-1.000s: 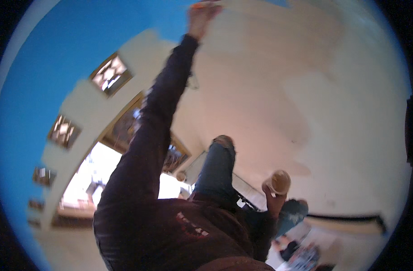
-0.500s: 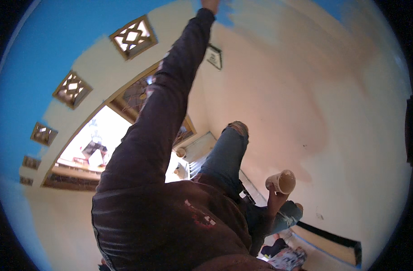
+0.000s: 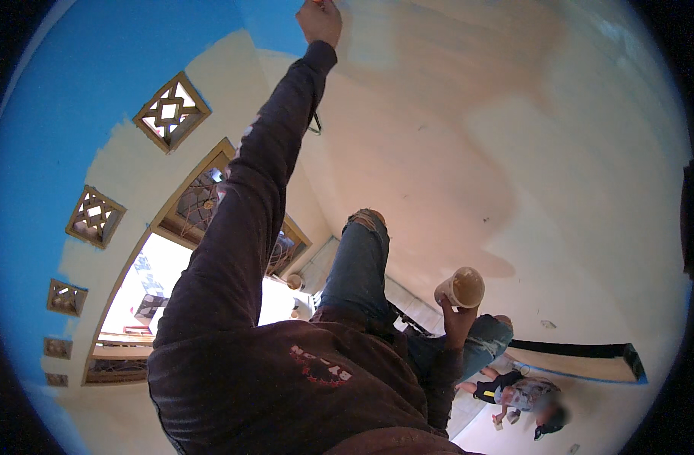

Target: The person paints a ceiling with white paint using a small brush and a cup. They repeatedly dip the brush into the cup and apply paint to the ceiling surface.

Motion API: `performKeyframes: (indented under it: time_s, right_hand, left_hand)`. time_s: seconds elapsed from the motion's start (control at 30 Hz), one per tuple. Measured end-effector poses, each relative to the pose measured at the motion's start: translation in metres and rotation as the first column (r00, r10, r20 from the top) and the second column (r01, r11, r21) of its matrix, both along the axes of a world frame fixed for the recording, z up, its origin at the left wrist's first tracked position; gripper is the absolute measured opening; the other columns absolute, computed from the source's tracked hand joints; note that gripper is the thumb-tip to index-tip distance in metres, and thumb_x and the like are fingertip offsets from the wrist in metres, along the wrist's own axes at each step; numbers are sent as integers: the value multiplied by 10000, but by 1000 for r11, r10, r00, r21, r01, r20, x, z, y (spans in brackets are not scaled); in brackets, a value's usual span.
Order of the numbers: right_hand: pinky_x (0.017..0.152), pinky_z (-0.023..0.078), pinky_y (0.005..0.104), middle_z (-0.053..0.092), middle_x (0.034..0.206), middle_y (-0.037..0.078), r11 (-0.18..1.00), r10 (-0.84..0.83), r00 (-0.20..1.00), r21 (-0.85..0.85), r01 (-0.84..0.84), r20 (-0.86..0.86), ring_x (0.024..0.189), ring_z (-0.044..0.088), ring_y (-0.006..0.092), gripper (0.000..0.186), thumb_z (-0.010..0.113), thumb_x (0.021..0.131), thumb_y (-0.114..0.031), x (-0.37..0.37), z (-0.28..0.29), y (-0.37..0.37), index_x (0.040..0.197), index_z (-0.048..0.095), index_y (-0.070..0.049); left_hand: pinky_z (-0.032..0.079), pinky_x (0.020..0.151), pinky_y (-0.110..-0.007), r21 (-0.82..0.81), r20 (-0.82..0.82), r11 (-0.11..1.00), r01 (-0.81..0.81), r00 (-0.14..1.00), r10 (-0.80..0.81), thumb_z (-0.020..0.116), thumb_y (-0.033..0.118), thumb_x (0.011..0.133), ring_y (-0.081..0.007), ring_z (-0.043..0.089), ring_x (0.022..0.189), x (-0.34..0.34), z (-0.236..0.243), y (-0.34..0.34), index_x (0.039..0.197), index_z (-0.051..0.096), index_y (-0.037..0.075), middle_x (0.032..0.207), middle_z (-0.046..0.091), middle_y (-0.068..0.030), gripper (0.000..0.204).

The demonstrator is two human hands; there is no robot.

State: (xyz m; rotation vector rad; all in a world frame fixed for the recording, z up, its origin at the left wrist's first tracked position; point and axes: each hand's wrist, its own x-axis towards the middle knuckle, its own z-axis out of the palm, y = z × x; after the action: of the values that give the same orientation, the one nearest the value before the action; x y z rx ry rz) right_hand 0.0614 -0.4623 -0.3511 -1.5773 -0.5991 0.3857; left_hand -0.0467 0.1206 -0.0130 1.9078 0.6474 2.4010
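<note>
My left arm is stretched up to the top edge of the view. My left hand [image 3: 320, 21] is closed around a small orange thing, mostly hidden, against the painted surface where blue [image 3: 275, 23] meets cream. My right hand [image 3: 459, 322] grips a pale cup [image 3: 462, 287], open end toward the camera, beside my bent legs in torn jeans [image 3: 351, 265].
Square lattice vents [image 3: 169, 110] run along the partly blue wall at left, beside a bright doorway [image 3: 131, 296] with a grilled transom [image 3: 195, 201]. A dark-edged recess [image 3: 628, 368] is at lower right. Below it a co-worker [image 3: 529, 398] holds small items.
The view has shifted, and my left hand shows more fully at the top than half a second ago. The cup sits a little higher and left. More of the co-worker has come into view.
</note>
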Motion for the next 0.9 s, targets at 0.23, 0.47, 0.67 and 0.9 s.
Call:
performKeyframes:
  time_s: [0.23, 0.47, 0.67, 0.9]
  right_hand:
    - [973, 495, 388, 666, 1189, 141, 1000, 12, 1000, -7, -12, 6, 1124, 638, 256, 688, 893, 715, -190, -3, 8, 2, 1283, 549, -9]
    - [948, 535, 393, 598, 1274, 146, 994, 103, 993, -47, -100, 63, 1155, 622, 254, 715, 848, 769, -125, 0, 1, -2, 1357, 464, 5]
    - [945, 510, 387, 680, 1159, 141, 999, 40, 998, 1, -40, 41, 1098, 656, 255, 660, 891, 728, -190, -3, 4, 1, 1266, 552, -12]
    - [943, 549, 390, 619, 1245, 154, 995, 79, 993, -60, -74, 84, 1132, 637, 253, 665, 846, 762, -88, 0, 0, -3, 1317, 496, 19]
  left_hand:
    - [325, 456, -298, -51, -123, 996, 76, 989, -81, 569, 152, 999, -121, 352, 482, 29, -3, -96, 1239, 671, 12, 552, 421, -69, 296]
    - [384, 460, -329, -84, -236, 994, 77, 967, -94, 601, 147, 995, -149, 441, 474, 65, -6, -166, 1287, 635, 20, 624, 575, -121, 320]
    - [545, 585, -344, -1, -144, 976, 217, 966, -215, 642, 160, 940, -286, 687, 600, 97, -8, -213, 1139, 684, -3, 754, 686, -213, 261]
    - [533, 585, -276, -103, -95, 906, 411, 902, -420, 656, 113, 944, -146, 665, 617, 84, -2, -250, 1139, 699, 29, 794, 726, -127, 217]
